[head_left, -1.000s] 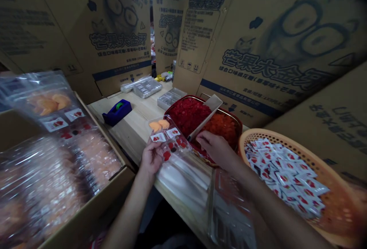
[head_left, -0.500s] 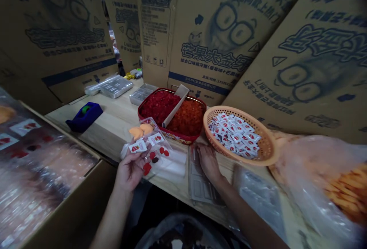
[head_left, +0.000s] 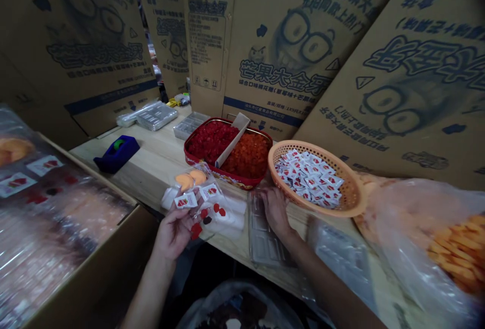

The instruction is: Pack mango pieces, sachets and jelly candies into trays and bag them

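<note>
My left hand (head_left: 174, 233) grips a clear plastic tray (head_left: 217, 195) by its near left edge and holds it tilted above the table. Orange gummy pieces (head_left: 190, 179), two white sachets (head_left: 185, 200) with red print, several red pieces (head_left: 196, 231) and a dark one lie in its compartments. My right hand (head_left: 276, 210) has its fingers bent round the far end of a clear tray with moulded compartments (head_left: 265, 240), which lies on the table. Its fingertips are partly hidden. Beside this hand stands an orange basket (head_left: 356, 202) full of sachets.
Behind my hands a red tin (head_left: 242, 182), split by a cardboard strip (head_left: 233, 142), holds red and orange pieces. A blue tape dispenser (head_left: 116, 154) stands left. An open carton (head_left: 125, 218) of filled packs is nearer. At right lies a plastic bag (head_left: 409, 213) of orange pieces. Tall cartons (head_left: 273, 31) wall the back.
The view has shifted slightly, so the carton at left shows a little more. My left hand still holds the filled tray, and my right hand stays at the tray on the table.
</note>
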